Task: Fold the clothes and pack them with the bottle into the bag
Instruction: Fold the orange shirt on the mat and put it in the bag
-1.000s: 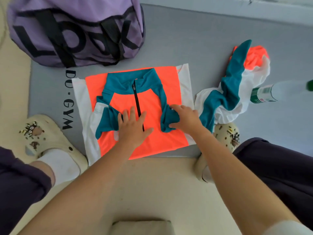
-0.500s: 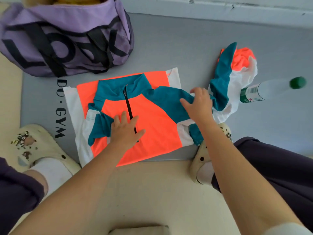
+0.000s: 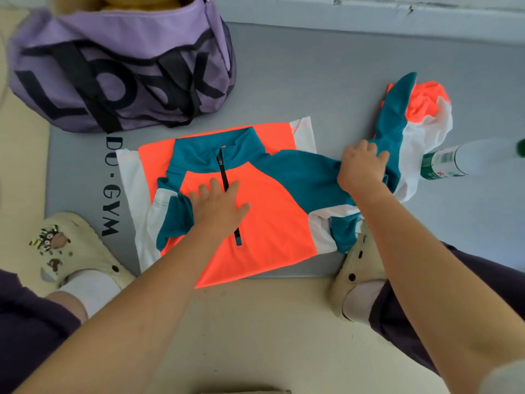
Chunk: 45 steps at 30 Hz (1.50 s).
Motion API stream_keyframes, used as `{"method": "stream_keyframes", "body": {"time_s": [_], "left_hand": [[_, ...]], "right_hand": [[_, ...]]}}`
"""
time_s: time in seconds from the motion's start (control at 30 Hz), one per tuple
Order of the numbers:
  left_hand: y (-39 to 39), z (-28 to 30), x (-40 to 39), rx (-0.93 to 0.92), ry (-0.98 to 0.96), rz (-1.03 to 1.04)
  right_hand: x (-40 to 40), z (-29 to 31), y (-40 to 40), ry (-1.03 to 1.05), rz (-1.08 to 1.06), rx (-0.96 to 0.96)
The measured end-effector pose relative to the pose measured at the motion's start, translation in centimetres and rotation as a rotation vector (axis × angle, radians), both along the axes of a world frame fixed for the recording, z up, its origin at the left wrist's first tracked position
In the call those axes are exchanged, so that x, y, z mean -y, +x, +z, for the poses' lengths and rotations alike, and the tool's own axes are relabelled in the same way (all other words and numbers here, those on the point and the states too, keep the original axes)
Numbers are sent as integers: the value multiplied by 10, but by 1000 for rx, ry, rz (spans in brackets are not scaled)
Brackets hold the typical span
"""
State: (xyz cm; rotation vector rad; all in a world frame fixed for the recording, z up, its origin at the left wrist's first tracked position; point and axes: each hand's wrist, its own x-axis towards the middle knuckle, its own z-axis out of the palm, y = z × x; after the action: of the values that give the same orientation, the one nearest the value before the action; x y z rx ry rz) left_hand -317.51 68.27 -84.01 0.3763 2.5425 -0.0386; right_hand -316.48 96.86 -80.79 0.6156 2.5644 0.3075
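An orange, teal and white zip-neck shirt (image 3: pixel 270 211) lies face up on the grey mat (image 3: pixel 312 81), its left sleeve folded in over the chest. My left hand (image 3: pixel 220 204) presses flat on the chest beside the zipper. My right hand (image 3: pixel 359 167) grips the teal right sleeve, stretched out to the right. A second crumpled garment (image 3: pixel 420 115) of the same colours lies just beyond that hand. A clear plastic bottle (image 3: pixel 466 159) with a green cap lies on its side at the right edge. The purple bag (image 3: pixel 119 72) with black lettering stands at the back left, its top open.
My cream clogs sit on either side of the shirt: the left clog (image 3: pixel 71 251) on the beige floor, the right clog (image 3: pixel 358 277) touching the shirt's lower right corner. A white wall base (image 3: pixel 369 15) runs along the back of the mat.
My right hand has pulled the right sleeve off the chest and drawn it out to the right. My left hand has stayed pressed on the chest.
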Motion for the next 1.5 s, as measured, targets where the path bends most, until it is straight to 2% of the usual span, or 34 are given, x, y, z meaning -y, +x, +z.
{"method": "stream_keyframes", "body": {"time_s": [0.1,0.2,0.27,0.33,0.47,0.57,0.63,0.73,0.8,0.87,0.93,1.0,1.03,1.07,1.1,1.17,1.2,1.23,1.27,1.37,1.43,1.5], "left_hand": [[-14,3,-7,-163,141,-118],[-23,0,-16,-73,187,-262],[-24,-6,-20,47,142,-262],[-22,-10,-23,115,115,-246],[-18,-14,-28,161,98,-207],[-14,-15,-31,168,98,-194],[-11,-17,-31,163,104,-191],[-12,-14,-33,205,99,-168],[-14,-8,-37,217,104,-142],[-14,2,-42,188,267,-57],[-9,12,-49,192,572,137],[-1,25,-58,417,819,528],[3,31,-62,586,901,739],[7,33,-64,747,961,912],[12,32,-64,872,1024,1028],[21,25,-60,1035,1150,1139],[25,22,-57,1071,1197,1168],[28,18,-55,1062,1202,1204],[30,15,-54,1007,1163,1244],[30,4,-48,769,988,1323],[26,-2,-45,717,945,1296],[22,-2,-42,741,945,1241]], "right_hand": [[14,-7,-12,-415,-23,-175],[35,-17,-24,-662,-84,-251],[44,-24,-29,-676,-67,-252],[45,-30,-34,-571,19,-165],[18,-24,-30,-209,157,111],[-18,-10,-13,25,170,158],[-36,0,-7,-42,77,96],[-39,15,-8,-440,-133,-108],[-32,26,-9,-619,-158,-230],[-22,33,-8,-678,-112,-238],[-11,34,-8,-596,-67,-132],[3,35,-8,-399,-61,41],[12,37,-8,-410,-113,127],[21,39,-8,-551,-222,212],[31,44,-8,-800,-396,287],[44,51,-7,-1276,-629,379],[46,50,-8,-1364,-644,369],[46,48,-10,-1342,-629,314],[44,44,-12,-1235,-589,224],[37,25,-19,-958,-424,-38],[40,15,-23,-933,-275,-130],[48,5,-28,-926,-129,-113]]}}
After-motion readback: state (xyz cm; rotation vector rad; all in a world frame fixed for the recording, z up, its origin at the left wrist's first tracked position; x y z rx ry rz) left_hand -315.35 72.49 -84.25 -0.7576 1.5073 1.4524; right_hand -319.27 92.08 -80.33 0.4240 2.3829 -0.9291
